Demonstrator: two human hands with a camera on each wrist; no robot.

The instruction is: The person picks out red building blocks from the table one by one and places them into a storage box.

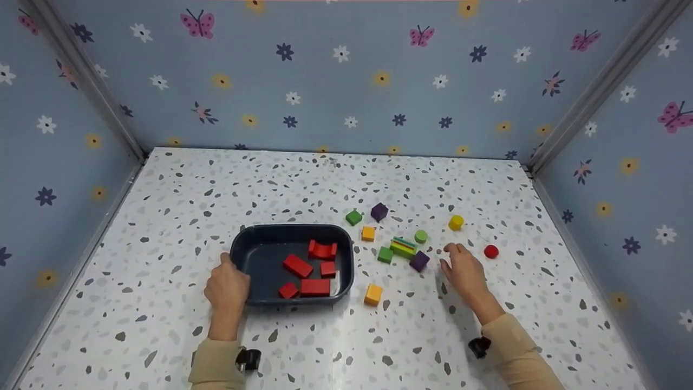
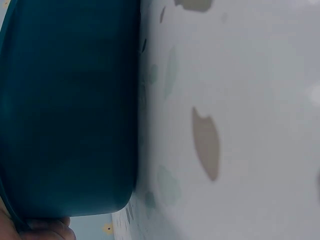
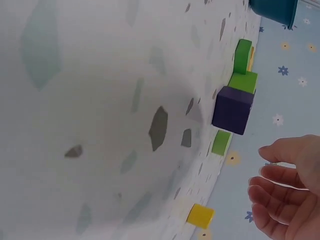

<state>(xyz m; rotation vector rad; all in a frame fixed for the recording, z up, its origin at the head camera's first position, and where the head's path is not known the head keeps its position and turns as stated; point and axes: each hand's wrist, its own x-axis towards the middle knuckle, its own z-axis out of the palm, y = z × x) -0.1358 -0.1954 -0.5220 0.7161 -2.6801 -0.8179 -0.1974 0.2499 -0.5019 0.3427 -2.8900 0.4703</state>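
Note:
My left hand (image 1: 227, 283) grips the left rim of a dark blue tray (image 1: 265, 295); its fingers (image 2: 47, 229) curl under that rim in the left wrist view. Inside lie several red blocks, among them an oblong block (image 1: 315, 287), a tilted block (image 1: 298, 266) and a notched arch block (image 1: 322, 250). My right hand (image 1: 466, 272) is above the table with loosely bent fingers and holds nothing. It is between a purple cube (image 1: 419, 261) on its left and a small red round block (image 1: 491, 251) on its right.
Loose on the speckled table (image 1: 216, 184) are a striped green block (image 1: 403, 247), green blocks (image 1: 385, 255), yellow-orange blocks (image 1: 373, 294), another purple block (image 1: 379, 212), a light green cylinder (image 1: 421, 236) and a yellow cylinder (image 1: 456, 222). Flowered panels (image 1: 346, 76) stand behind and at both sides.

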